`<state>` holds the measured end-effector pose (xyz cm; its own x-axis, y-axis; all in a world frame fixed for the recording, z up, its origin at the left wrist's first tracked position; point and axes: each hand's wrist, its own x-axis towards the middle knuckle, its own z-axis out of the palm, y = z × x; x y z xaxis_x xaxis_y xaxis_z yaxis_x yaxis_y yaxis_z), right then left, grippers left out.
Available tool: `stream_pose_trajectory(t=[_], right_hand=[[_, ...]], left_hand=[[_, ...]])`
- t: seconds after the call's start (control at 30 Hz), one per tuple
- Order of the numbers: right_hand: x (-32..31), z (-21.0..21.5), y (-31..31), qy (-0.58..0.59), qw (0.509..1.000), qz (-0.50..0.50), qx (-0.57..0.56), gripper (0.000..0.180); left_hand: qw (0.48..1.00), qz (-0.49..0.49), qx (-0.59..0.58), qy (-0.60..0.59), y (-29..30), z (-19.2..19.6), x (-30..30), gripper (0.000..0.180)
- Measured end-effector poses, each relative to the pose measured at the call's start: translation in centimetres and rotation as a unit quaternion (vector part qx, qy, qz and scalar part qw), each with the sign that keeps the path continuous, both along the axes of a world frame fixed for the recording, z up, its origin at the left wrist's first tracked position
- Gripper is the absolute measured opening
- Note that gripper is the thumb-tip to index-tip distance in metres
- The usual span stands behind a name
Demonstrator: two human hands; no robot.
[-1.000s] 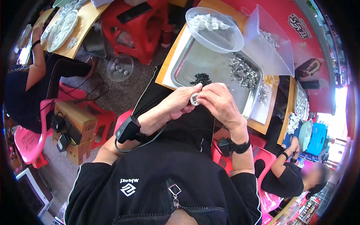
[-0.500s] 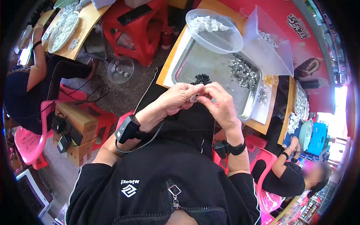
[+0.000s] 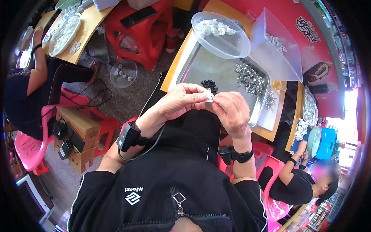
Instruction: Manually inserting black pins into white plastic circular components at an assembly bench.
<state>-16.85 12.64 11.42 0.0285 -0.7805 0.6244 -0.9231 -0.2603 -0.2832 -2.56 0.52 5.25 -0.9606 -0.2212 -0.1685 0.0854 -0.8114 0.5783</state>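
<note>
Small white piece (image 3: 209,95): likely light, stiff; best held by edges. Left grip (image 3: 183,101) pinches it; right grip (image 3: 234,111) touching, closure unclear.

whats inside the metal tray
In the tray: small black parts and a pile of silvery pieces; what the right hand and cloudy bowl cover can't be made out.

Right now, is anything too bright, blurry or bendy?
In the head view, the red wall bows near the black rim, glare whites out a patch at right, a co-worker has a blurred face, and detail on the white part is too small to tell.
</note>
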Motion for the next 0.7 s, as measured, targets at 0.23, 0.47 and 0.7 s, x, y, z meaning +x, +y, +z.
stream_pose_trajectory(t=[0.23,0.47,0.7], right_hand=[[-0.9,0.0,0.2,0.023,0.998,0.051,-0.022,0.024],[-2.7,0.2,-0.3,-0.299,0.925,0.016,0.232,0.012],[-16.4,2.7,-0.9,-0.630,0.776,-0.023,0.014,0.016]], left_hand=[[0.993,-0.001,-0.117,0.033,-0.7,1.0,-0.6,0.021],[0.997,-0.011,-0.061,-0.042,0.1,0.1,-0.1,0.032],[0.998,-0.009,-0.039,-0.053,-0.7,-0.2,-0.2,0.034]])
